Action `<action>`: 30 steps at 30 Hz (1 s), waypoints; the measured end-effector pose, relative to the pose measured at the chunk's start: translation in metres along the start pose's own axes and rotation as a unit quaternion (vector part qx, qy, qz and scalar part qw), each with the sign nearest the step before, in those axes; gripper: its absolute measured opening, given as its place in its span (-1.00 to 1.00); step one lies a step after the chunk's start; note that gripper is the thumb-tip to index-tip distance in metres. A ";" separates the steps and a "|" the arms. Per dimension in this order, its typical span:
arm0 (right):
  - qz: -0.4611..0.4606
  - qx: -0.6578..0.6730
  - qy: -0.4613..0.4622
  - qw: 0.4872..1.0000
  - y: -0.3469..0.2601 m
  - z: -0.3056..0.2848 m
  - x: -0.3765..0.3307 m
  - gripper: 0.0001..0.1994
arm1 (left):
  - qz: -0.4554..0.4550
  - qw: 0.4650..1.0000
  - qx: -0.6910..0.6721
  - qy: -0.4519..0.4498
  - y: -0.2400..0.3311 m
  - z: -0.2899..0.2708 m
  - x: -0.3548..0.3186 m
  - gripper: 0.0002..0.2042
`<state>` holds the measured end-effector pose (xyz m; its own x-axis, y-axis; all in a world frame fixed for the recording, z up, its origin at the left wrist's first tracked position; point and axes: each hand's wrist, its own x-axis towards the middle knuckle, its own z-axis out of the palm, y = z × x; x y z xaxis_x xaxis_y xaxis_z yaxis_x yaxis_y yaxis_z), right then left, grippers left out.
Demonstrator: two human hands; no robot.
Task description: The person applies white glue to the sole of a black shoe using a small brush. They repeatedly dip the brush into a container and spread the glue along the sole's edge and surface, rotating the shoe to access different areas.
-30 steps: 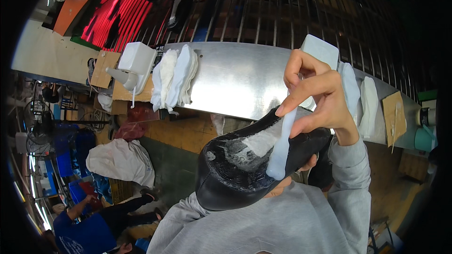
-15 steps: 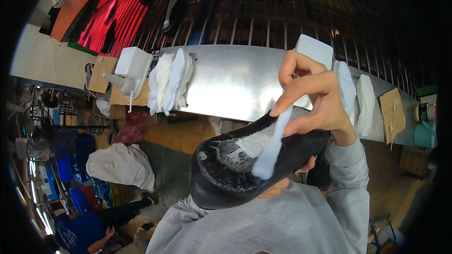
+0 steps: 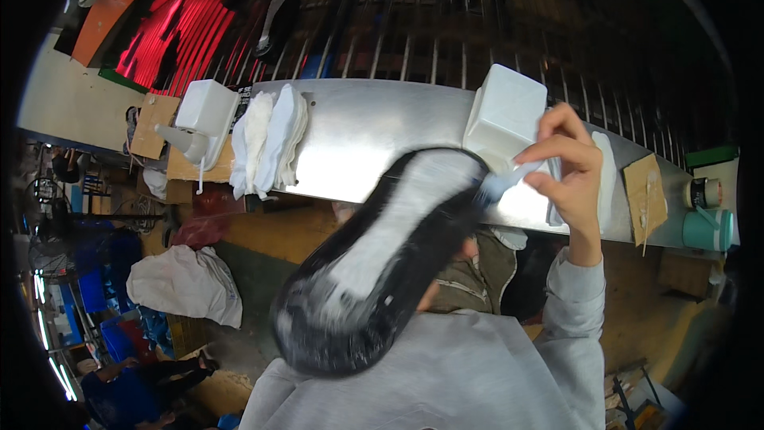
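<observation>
A black shoe upper (image 3: pixel 350 326), slanting across the middle, has its underside turned up toward me. A whitish strip (image 3: pixel 390 231) runs along that underside, which looks smeared by motion. My left hand (image 3: pixel 468 253) holds the shoe from beneath; only bits of its fingers show past the right edge. In a pinch between thumb and fingers, my right hand (image 3: pixel 565 167) grips a small pale brush (image 3: pixel 503 183). The brush head is at the shoe's upper right end, blurred, and seems to touch its edge. Just behind the brush stands a white box-shaped container (image 3: pixel 506 115).
A metal shelf (image 3: pixel 358 127) lies before a rack of bars (image 3: pixel 414 56). On it are another white container (image 3: pixel 208 107), stacked white insole-shaped pieces (image 3: pixel 274 143), cardboard (image 3: pixel 643 199) and a teal mug (image 3: pixel 707 229). A white sack (image 3: pixel 187 283) and a person in blue (image 3: pixel 127 394) are at left.
The shoe has swung to a steeper slant, showing its whole underside. My right hand has moved right with the brush, from the shoe's wide lower end to its far end.
</observation>
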<state>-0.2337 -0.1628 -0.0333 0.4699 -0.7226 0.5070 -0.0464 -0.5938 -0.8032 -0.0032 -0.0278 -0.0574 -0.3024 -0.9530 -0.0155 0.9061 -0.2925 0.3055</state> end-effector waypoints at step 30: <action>0.099 -0.137 0.228 0.959 -0.038 0.018 -0.038 -0.79 | 0.684 0.436 0.578 0.085 0.067 0.021 0.041 -0.54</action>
<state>-0.2340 -0.1064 -0.0272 -0.0025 -0.8732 0.4874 -0.3542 -0.4550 -0.8170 0.0385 -0.0849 -0.0181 0.4035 -0.1935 0.8943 -0.5810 0.7009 0.4138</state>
